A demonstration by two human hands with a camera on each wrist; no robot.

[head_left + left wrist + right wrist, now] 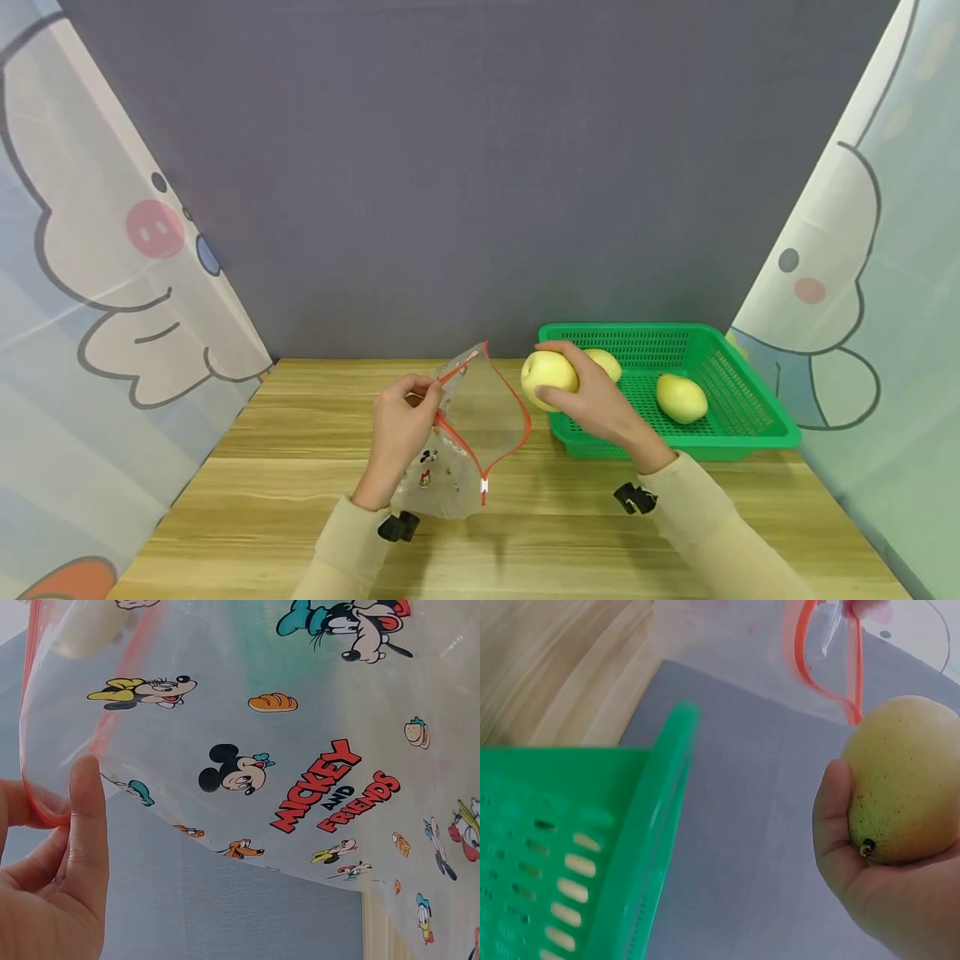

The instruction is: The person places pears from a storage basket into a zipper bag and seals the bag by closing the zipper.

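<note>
Here, speckled oval fruit (906, 776) beside filmy bag (447, 487)

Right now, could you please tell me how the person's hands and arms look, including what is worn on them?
The left hand and right hand wear no gloves. The left sleeve and right sleeve are long, plain and cream. A small black device sits at each cuff.
</note>
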